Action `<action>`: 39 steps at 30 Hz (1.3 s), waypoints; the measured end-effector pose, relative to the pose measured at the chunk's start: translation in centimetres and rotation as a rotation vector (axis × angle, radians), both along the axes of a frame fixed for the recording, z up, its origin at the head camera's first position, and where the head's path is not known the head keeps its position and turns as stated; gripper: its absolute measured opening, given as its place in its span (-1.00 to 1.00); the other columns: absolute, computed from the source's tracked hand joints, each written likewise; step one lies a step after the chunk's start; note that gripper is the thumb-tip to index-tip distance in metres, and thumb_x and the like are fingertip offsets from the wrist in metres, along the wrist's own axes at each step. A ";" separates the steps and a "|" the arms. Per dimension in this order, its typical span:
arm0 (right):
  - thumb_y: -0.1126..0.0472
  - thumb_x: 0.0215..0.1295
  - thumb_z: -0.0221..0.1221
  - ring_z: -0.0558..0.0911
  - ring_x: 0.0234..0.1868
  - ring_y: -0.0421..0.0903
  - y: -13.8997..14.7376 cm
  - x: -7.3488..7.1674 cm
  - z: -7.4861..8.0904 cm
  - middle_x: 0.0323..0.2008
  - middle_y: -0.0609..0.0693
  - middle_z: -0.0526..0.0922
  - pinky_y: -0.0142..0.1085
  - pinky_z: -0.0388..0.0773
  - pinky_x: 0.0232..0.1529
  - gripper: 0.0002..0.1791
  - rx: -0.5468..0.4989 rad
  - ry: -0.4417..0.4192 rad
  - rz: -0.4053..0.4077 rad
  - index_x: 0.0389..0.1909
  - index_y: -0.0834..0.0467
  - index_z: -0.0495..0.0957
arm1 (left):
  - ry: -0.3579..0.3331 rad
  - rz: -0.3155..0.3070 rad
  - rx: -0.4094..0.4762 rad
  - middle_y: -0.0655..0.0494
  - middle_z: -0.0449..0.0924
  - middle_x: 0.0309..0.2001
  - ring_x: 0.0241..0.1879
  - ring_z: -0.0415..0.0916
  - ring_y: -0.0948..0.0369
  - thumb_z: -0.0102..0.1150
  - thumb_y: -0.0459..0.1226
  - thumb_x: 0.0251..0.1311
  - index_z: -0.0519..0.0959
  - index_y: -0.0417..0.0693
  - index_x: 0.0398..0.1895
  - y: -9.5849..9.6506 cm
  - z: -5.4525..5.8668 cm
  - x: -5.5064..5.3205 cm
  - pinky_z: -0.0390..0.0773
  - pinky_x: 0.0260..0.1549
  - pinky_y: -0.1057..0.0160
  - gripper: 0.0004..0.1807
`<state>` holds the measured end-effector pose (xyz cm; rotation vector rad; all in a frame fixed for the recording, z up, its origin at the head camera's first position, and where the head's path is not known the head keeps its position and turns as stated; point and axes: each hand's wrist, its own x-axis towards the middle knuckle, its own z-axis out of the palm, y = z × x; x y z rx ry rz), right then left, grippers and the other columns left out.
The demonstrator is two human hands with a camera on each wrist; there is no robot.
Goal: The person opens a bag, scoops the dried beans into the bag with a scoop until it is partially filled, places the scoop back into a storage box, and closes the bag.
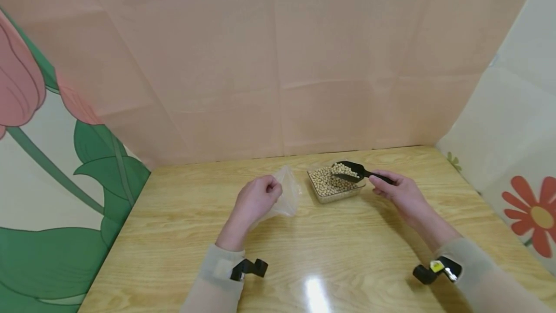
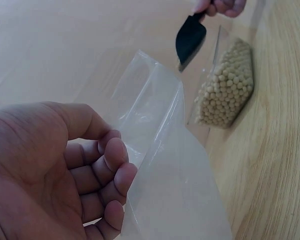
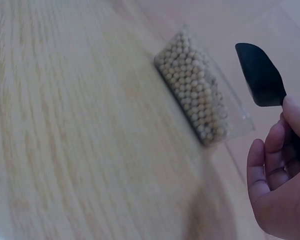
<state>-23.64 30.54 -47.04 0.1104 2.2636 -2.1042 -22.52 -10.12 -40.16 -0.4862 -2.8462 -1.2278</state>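
A clear plastic bag hangs from my left hand, whose curled fingers pinch its edge; the left wrist view shows the bag spread out beyond the fingertips. My right hand grips the handle of a black scoop. Pale round beans, which look like soybeans, are heaped in the scoop. It is held above a clear rectangular container filled with the same beans. In the right wrist view the scoop shows its dark outer side.
The wooden table carries the container near its back edge. Behind it hangs a pink sheet. Flower-patterned walls stand at the left and right. Each forearm wears a small black camera mount.
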 end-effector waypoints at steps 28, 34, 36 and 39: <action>0.02 0.56 0.39 0.76 0.07 0.00 -8.3 3.2 5.3 0.06 -0.11 0.79 -0.27 0.46 0.29 -0.46 0.136 0.047 0.122 0.39 0.23 0.64 | -0.004 0.005 -0.001 0.19 0.56 -0.48 -0.52 0.39 0.20 0.10 -0.30 0.54 0.61 0.00 -0.35 0.0 0.1 0.0 0.44 -0.35 0.16 -0.78; -0.02 0.52 0.42 0.73 0.13 0.14 -9.6 3.0 5.0 0.20 0.04 0.75 0.05 0.37 0.40 -0.45 0.162 0.049 0.139 0.37 0.20 0.67 | -0.012 0.010 -0.008 0.19 0.57 -0.46 -0.51 0.41 0.20 0.09 -0.30 0.53 0.60 0.01 -0.35 0.0 0.2 0.0 0.45 -0.32 0.15 -0.79; -0.03 0.51 0.43 0.71 0.16 0.18 -10.0 2.9 4.9 0.29 0.08 0.70 0.11 0.37 0.41 -0.45 0.173 0.054 0.146 0.36 0.18 0.68 | -0.016 0.009 -0.006 0.19 0.58 -0.45 -0.51 0.41 0.20 0.09 -0.30 0.53 0.61 0.01 -0.35 -0.1 0.2 0.0 0.45 -0.33 0.15 -0.79; -0.03 0.50 0.44 0.69 0.18 0.20 -10.5 2.8 4.9 0.36 0.12 0.66 0.14 0.39 0.40 -0.46 0.180 0.054 0.158 0.34 0.18 0.70 | -0.021 0.005 -0.001 0.19 0.59 -0.45 -0.51 0.41 0.19 0.09 -0.30 0.54 0.61 0.00 -0.34 -0.1 0.2 0.0 0.45 -0.33 0.15 -0.79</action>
